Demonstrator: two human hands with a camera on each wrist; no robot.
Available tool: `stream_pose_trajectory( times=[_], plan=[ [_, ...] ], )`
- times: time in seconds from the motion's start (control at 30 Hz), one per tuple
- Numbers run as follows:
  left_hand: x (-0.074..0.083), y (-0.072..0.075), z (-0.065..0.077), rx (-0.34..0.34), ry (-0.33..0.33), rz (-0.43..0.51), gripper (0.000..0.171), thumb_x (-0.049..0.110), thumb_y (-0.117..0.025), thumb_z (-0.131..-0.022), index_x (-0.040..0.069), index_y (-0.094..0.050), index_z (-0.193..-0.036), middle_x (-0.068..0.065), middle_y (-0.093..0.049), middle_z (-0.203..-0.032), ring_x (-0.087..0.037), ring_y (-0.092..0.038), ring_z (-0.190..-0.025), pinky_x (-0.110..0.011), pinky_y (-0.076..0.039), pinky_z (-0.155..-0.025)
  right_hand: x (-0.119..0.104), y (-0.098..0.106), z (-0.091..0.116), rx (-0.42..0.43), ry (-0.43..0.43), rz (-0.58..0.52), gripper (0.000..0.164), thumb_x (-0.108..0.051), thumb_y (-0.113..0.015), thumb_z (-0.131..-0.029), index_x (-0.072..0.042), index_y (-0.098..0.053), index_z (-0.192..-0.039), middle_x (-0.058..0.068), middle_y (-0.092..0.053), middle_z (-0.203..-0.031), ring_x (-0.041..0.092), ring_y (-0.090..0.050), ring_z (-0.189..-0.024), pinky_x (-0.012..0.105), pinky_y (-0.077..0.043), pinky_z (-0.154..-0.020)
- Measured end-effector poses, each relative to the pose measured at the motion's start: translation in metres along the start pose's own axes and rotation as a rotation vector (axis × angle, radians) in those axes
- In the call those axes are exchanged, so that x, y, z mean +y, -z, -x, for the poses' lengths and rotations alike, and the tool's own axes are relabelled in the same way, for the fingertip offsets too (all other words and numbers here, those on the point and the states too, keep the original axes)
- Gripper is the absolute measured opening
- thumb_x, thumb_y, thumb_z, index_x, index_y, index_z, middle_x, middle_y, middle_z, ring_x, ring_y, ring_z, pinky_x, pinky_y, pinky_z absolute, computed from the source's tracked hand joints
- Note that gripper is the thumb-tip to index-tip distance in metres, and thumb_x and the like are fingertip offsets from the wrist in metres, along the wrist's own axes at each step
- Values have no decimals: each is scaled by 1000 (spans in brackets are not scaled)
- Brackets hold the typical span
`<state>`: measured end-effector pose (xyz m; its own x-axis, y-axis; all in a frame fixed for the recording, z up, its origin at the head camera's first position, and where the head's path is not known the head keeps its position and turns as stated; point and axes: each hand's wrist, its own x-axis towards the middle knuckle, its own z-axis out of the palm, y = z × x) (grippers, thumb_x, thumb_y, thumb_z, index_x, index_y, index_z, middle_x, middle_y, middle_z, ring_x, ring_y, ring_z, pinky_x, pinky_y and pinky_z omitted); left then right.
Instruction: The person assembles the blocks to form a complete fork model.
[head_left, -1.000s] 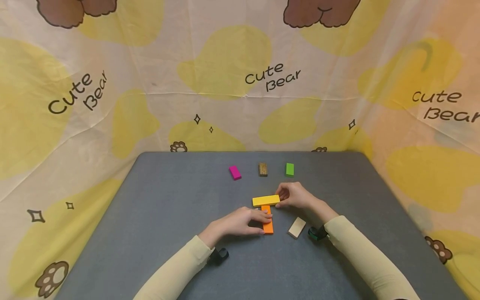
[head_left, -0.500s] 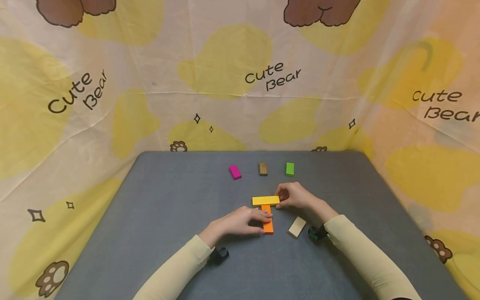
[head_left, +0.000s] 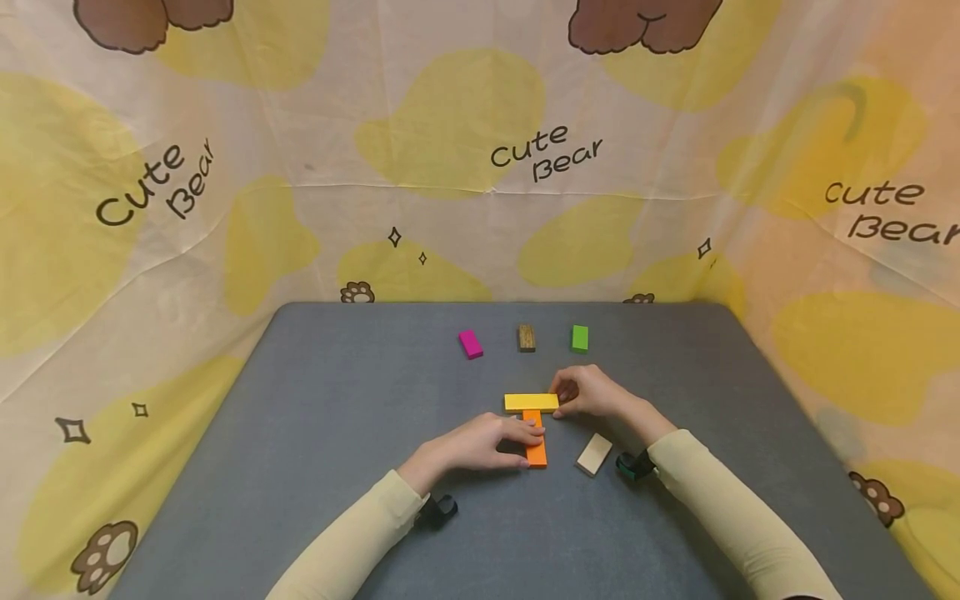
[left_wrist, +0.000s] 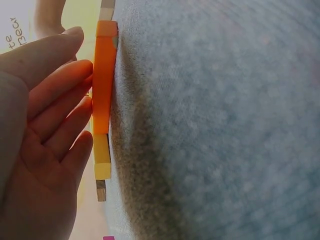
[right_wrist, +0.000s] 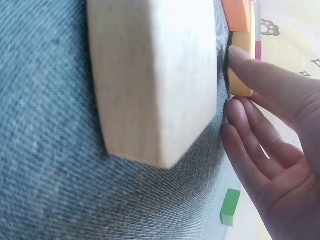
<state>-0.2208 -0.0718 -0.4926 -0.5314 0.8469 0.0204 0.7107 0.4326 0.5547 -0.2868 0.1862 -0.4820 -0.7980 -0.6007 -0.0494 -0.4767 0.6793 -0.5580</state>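
An orange wooden block (head_left: 536, 455) lies lengthwise on the table, and a yellow wooden block (head_left: 531, 402) lies crosswise at its far end, the two forming a T shape. My left hand (head_left: 480, 442) rests its fairly straight fingertips on top of the orange block, with the thumb by its near end. In the left wrist view, the fingertips (left_wrist: 86, 67) press along that top face. At the right end of the yellow block, my right hand (head_left: 591, 392) pinches it between thumb and fingers; the right wrist view shows the thumb (right_wrist: 240, 54) against its near side.
A pale wooden block (head_left: 594, 455) lies right of the orange one, near the right wrist. Farther back sit a magenta block (head_left: 470, 344), a brown grained block (head_left: 527, 338) and a green block (head_left: 580, 338). Printed cloth (head_left: 442, 117) hangs behind the grey table (head_left: 337, 400).
The yellow block has turned slightly, its right end coming a little nearer, and now lies straighter across the orange block's end. The left hand has stayed in place.
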Motion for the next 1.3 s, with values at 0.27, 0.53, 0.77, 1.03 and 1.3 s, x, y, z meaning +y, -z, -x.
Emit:
stream_pose_trajectory(
  times=[0.27, 0.53, 0.77, 1.03, 1.3],
  plan=[
    [0, -1, 0, 2, -4, -3, 46, 35, -63, -93, 21, -57, -136, 10, -55, -142, -11, -47, -138, -35, -37, -116, -2, 1, 0, -13, 7, 21, 25, -23, -83, -75, -14, -70, -95, 3, -72, -93, 9, -66, -82, 25, -58, -74],
    [1, -1, 1, 2, 7, -3, 47, 36, -62, -93, 22, -56, -137, 11, -54, -143, -12, -47, -139, -36, -39, -116, -3, 1, 0, -23, 2, 17, 24, -23, -82, -75, -15, -71, -95, 3, -71, -93, 10, -66, -82, 26, -59, -75],
    [2, 1, 1, 0, 11, -3, 46, 37, -62, -93, 21, -56, -136, 10, -54, -143, -11, -48, -138, -36, -39, -115, -2, 0, 0, -23, -11, 24, 25, -24, -83, -75, -16, -70, -95, 2, -71, -93, 9, -65, -82, 25, -59, -74],
    [3, 0, 1, 1, 14, 4, 46, 35, -63, -93, 21, -56, -136, 10, -55, -142, -11, -48, -138, -36, -39, -115, -2, 0, 0, -21, -8, 20, 25, -24, -83, -75, -16, -70, -95, 1, -71, -93, 8, -64, -82, 26, -59, -75],
    [3, -1, 1, 3, 10, 1, 46, 35, -63, -93, 21, -56, -136, 10, -55, -142, -11, -48, -138, -36, -39, -115, -3, 1, 2, -31, -20, 12, 29, -29, -81, -77, -15, -70, -100, 3, -71, -96, 10, -65, -84, 26, -59, -76]
  ],
)
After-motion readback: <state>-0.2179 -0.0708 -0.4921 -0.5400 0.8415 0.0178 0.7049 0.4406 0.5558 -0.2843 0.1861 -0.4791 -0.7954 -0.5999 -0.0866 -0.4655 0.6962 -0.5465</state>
